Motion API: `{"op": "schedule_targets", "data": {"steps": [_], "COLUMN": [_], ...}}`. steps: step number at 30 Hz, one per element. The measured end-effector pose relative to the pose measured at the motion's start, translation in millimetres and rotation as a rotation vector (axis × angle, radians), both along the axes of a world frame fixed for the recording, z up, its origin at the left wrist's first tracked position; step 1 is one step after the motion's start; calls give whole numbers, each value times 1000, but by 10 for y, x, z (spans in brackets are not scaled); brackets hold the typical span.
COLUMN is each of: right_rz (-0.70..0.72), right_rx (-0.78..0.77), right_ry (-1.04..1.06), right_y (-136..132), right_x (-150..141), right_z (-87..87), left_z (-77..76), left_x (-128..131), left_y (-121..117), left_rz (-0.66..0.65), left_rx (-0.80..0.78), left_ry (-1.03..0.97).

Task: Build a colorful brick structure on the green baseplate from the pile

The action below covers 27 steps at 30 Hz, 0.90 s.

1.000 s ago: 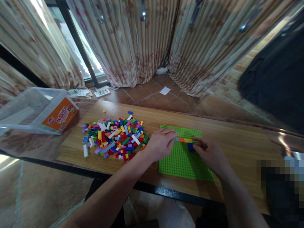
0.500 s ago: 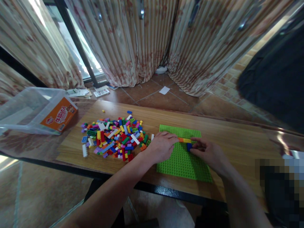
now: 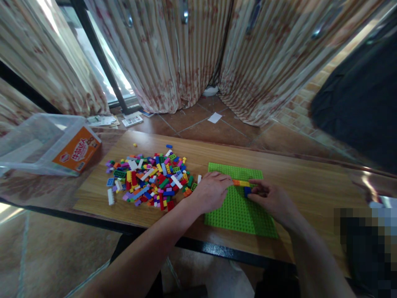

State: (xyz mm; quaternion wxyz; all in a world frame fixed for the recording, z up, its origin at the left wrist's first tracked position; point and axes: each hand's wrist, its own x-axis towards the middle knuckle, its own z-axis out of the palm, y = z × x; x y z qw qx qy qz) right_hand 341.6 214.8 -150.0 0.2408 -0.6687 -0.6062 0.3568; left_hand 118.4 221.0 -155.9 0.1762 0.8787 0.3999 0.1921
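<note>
Wooden table (image 3: 316, 186). Left hand (image 3: 211, 191), fingers curled, meets orange-yellow row (image 3: 241, 183), probably steadying; right hand (image 3: 269, 200), fingers slightly parted, at blue brick (image 3: 246, 191); can't tell either grip.

Left forearm (image 3: 145, 248) slanted toward two o'clock; left hand (image 3: 211, 192) lay palm down, fingers bent. Right forearm (image 3: 310, 248) angled toward eleven; right hand (image 3: 273, 202) had fingers curled, thumb (image 3: 256, 198) pointing toward nine. Hands stayed apart.

Curtains (image 3: 155, 62) span the top; a tub (image 3: 77, 151) sits at left; paper (image 3: 214, 118) lies on the floor (image 3: 190, 118) above centre.
</note>
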Motion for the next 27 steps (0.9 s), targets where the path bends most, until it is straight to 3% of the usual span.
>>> {"op": "schedule_targets", "data": {"steps": [27], "right_rz": [83], "right_rx": [31], "right_ry": [-33], "right_y": [-27], "right_x": [23], "right_z": [-29], "left_z": [2], "left_x": [0], "left_y": [4], "left_rz": [-3], "left_rx": [-2], "left_ry": [0]}}
